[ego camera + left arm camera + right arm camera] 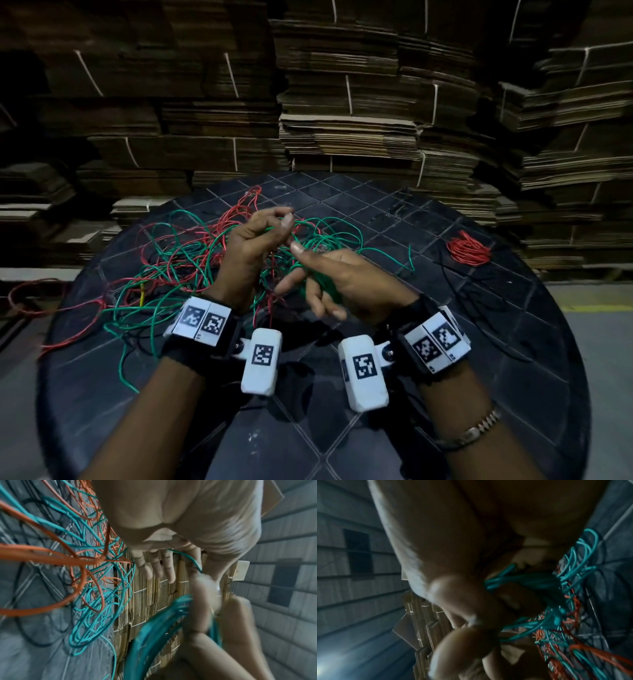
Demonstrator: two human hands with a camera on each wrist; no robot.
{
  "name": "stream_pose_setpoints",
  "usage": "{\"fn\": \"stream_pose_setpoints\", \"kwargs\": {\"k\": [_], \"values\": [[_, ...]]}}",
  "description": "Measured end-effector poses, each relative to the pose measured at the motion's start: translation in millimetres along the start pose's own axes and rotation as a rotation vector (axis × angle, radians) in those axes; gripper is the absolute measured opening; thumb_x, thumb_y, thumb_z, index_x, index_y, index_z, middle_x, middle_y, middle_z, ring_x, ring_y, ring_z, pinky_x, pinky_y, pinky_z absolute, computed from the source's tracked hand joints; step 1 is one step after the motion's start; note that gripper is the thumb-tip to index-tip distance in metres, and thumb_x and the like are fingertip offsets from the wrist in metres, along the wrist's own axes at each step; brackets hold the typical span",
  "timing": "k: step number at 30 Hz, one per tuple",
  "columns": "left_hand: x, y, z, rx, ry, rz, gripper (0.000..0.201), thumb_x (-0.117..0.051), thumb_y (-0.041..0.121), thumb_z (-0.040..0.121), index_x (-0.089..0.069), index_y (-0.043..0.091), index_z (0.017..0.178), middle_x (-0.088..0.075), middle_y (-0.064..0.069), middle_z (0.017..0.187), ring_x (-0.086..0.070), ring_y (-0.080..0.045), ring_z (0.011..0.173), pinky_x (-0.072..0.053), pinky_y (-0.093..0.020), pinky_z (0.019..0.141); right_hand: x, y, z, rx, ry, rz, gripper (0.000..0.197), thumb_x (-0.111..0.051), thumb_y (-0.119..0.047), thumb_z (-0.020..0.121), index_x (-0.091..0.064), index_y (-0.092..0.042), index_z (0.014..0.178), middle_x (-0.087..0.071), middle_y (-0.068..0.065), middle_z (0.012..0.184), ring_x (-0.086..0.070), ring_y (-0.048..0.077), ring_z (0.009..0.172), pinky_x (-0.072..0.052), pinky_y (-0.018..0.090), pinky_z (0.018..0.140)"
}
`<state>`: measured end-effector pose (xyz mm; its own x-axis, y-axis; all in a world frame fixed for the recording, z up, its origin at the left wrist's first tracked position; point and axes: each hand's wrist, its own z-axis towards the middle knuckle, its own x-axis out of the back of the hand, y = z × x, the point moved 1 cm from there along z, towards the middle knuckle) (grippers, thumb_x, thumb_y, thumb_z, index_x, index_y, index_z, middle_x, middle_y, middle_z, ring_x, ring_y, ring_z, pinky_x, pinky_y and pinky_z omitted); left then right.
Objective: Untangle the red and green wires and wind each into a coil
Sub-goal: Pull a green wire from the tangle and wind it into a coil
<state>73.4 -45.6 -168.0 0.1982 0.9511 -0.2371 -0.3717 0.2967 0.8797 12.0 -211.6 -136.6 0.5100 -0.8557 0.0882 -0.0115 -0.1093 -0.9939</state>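
Note:
A loose tangle of red and green wire [191, 253] lies on the left and middle of the round black table [376, 411]. My left hand [279, 219] is raised above it, fingers curled, pinching a strand of green wire [188, 558] between thumb and fingertips. My right hand [318, 270], just right of it, holds a bundle of green loops [327, 286] wrapped around its fingers, with the thumb pointing up. The same green bundle [522, 580] crosses the right palm in the right wrist view. A wound red coil [468, 253] lies alone at the table's right.
Bundled stacks of flattened cardboard [342, 137] rise like a wall behind the table. One red strand [30, 294] hangs off the table's left edge toward the floor. Thin black wires [479, 294] lie near the red coil. The near part of the table is bare.

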Motion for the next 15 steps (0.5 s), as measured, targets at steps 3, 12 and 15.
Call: {"fn": "stream_pose_setpoints", "kwargs": {"k": [3, 12, 15], "values": [[-5, -1, -4, 0.129, -0.099, -0.045, 0.043, -0.076, 0.036, 0.089, -0.063, -0.004, 0.082, -0.061, -0.011, 0.086, -0.059, -0.015, 0.074, -0.045, -0.028, 0.073, 8, 4, 0, 0.032, -0.028, 0.111, 0.067, -0.047, -0.056, 0.101, -0.077, 0.002, 0.089, -0.048, 0.006, 0.039, -0.027, 0.009, 0.024, -0.01, 0.035, 0.043], [-12, -8, -4, 0.16, -0.099, 0.315, 0.059, -0.049, 0.047, 0.106, -0.059, 0.006, 0.065, -0.045, -0.014, 0.058, -0.041, -0.018, 0.049, -0.036, -0.025, 0.051, 46, -6, -13, 0.382, -0.039, 0.83, 0.061, -0.054, -0.057, 0.096, -0.077, -0.005, 0.073, -0.039, -0.004, 0.027, -0.035, 0.005, 0.02, -0.008, 0.02, 0.031], [-11, -14, -4, 0.154, -0.121, 0.315, 0.057, -0.055, 0.043, 0.105, -0.06, -0.004, 0.073, -0.041, -0.015, 0.061, -0.036, -0.019, 0.051, -0.031, -0.027, 0.052, 73, -9, -21, 0.532, 0.078, 1.158, 0.058, -0.041, -0.046, 0.106, -0.075, -0.001, 0.092, -0.046, -0.005, 0.037, -0.038, 0.007, 0.026, -0.02, 0.015, 0.034]]}}
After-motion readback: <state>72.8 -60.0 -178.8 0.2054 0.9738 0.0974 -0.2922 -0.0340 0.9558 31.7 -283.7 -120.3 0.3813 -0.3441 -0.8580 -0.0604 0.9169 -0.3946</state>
